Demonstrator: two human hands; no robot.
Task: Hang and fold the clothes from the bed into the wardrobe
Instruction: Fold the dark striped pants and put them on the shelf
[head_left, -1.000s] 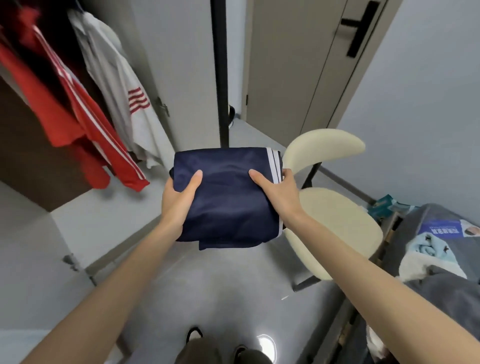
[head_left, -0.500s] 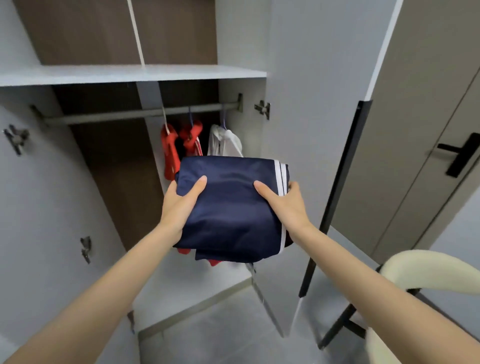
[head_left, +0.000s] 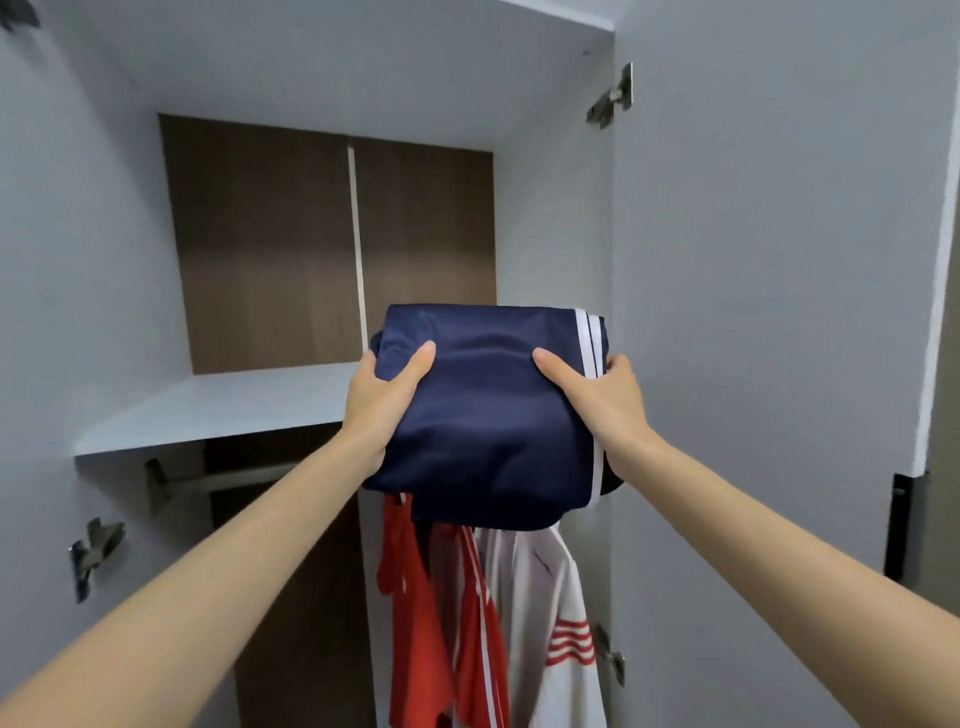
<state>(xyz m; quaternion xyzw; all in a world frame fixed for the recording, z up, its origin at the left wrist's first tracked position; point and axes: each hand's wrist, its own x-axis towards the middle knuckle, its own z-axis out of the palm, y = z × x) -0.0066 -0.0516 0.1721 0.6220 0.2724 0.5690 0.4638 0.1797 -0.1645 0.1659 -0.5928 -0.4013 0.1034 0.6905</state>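
Left hand (head_left: 382, 405) and right hand (head_left: 605, 397) clamp folded navy garment (head_left: 488, 415) at shelf (head_left: 218, 410) height, above hanging red clothes (head_left: 415, 597).

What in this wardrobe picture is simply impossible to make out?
All in the head view:
- Fingers of the left hand and right hand: mostly under the folded navy garment; the thumbs show on top.
- Right end of the rail, where the clothes hang: behind that garment.
- Hems of the red clothes and white top: cut off by the bottom edge.
- Whether the garment touches the shelf: it covers the shelf's edge there.
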